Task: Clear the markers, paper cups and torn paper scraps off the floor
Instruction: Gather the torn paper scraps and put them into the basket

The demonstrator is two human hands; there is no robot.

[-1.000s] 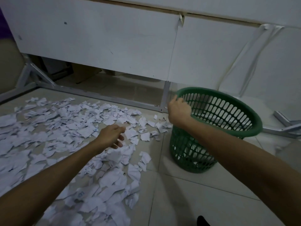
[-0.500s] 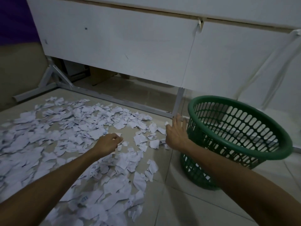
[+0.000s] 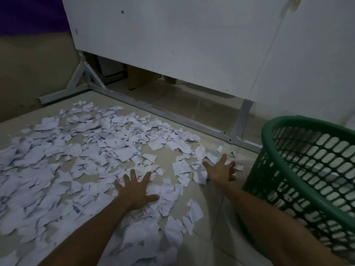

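Scraps [image 3: 92,150] everywhere, and you're right in the thick of the gathering step: your left hand [image 3: 137,189] is down flat on the litter with fingers spread wide, gripping nothing, and your right hand [image 3: 221,170] is splayed the same way at the pile's right edge, also holding nothing, just beside the basket [image 3: 299,146]. Looks to me like a two-handed rake is being set up. No markers or cups in sight from this angle, so paper is the job in hand, and most of it is not yet off the floor [image 3: 207,237]. Next move, I'd say, calls for sweeping both palms inward to bunch a heap, then closing your grip under it and lifting it over the green rim on your right. Material notes: the pieces are thin, torn, white paper, ragged-edged, some curled or creased, a few with faint print, lying loose and overlapped, thickest to the left. They'll slide easily on those smooth, glossy beige tiles, but light bits may flutter off a loose handful. The basket is green plastic, round, with a slotted lattice wall and a solid rolled rim; small shreds could slip through those slots. Behind it all, a white panel [image 3: 172,45] on a pale metal frame [image 3: 153,110].
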